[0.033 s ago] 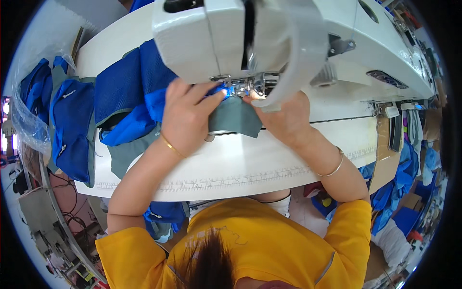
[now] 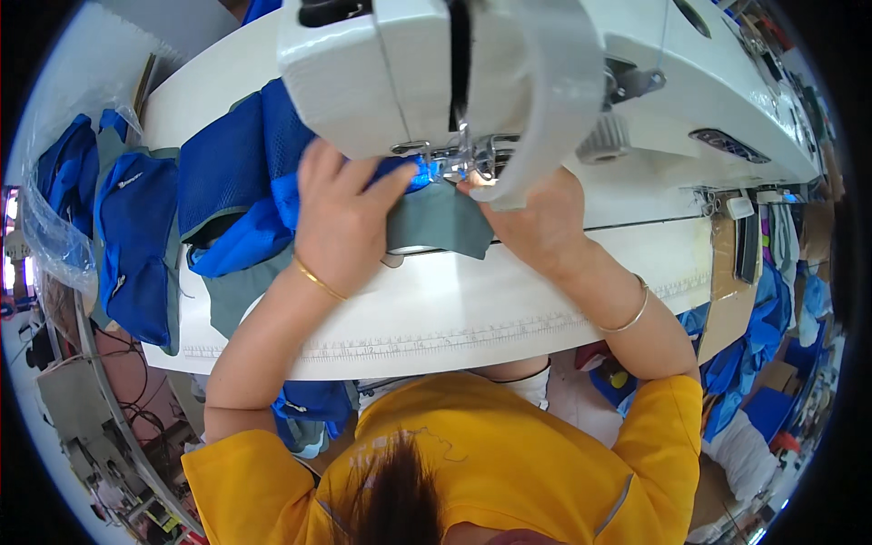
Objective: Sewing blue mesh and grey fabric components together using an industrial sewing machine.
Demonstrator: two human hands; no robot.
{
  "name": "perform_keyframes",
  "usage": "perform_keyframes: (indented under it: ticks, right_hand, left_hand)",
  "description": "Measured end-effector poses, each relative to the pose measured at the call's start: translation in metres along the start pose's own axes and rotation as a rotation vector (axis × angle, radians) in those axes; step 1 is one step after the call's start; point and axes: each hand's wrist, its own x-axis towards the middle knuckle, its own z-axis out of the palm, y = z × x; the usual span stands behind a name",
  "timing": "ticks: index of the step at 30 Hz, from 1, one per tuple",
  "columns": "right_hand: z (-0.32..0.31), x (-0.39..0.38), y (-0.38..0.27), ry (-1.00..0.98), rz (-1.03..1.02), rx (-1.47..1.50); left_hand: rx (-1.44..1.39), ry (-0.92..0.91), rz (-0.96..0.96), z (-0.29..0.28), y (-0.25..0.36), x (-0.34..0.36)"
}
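A white sewing machine (image 2: pixel 363 82) stands over a grey-green piece of fabric (image 2: pixel 436 222) with blue material at its upper edge, under the metal presser foot (image 2: pixel 459 163). My left hand (image 2: pixel 345 209) lies just left of the foot, fingers bent over the blue material (image 2: pixel 409 180), partly blurred. My right hand (image 2: pixel 536 218) is at the right of the foot, thumb and bent fingers at the fabric's edge, partly hidden by a translucent guard (image 2: pixel 549 100).
Blue mesh pieces (image 2: pixel 221 168) and a blue bag panel (image 2: pixel 136 245) lie at the left beside plastic wrap (image 2: pixel 59 245). The white table (image 2: pixel 454 327) has a ruler strip near its front. Cardboard (image 2: pixel 731 309) and hanging fabrics (image 2: pixel 754 336) are at the right.
My left hand has shifted slightly left and its fingers have moved. The machine head looks slightly further left in the picture. My right hand is almost in the same place.
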Motion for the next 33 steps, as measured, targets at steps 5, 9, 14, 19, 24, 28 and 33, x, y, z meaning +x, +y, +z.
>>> perform_keyframes:
  ticks: [5,9,14,19,24,28,33]
  right_hand:
    - [-0.008,-0.001,-0.002,-0.02,0.0,0.03]
    - [-0.008,-0.005,0.001,-0.075,-0.007,-0.022]
    - [-0.005,-0.008,0.002,-0.06,0.005,-0.03]
    - [-0.007,-0.003,0.0,-0.092,-0.028,-0.01]
    - [-0.007,-0.005,0.001,-0.087,-0.006,-0.013]
    - [-0.006,-0.007,0.001,-0.065,-0.014,-0.029]
    - [-0.001,-0.004,0.001,-0.047,0.004,-0.003]
  left_hand:
    - [0.222,-0.112,-0.068,-0.019,-0.004,-0.005]
    - [0.359,-0.303,-0.034,-0.038,0.005,0.003]
    - [0.17,-0.495,0.088,-0.065,-0.001,0.033]
    - [0.097,-0.216,0.286,-0.026,-0.041,0.019]
    - [0.157,-0.188,0.4,-0.018,-0.042,0.027]
    - [0.204,-0.064,0.649,-0.032,-0.032,0.028]
    - [-0.038,-0.366,0.276,-0.025,-0.022,0.017]
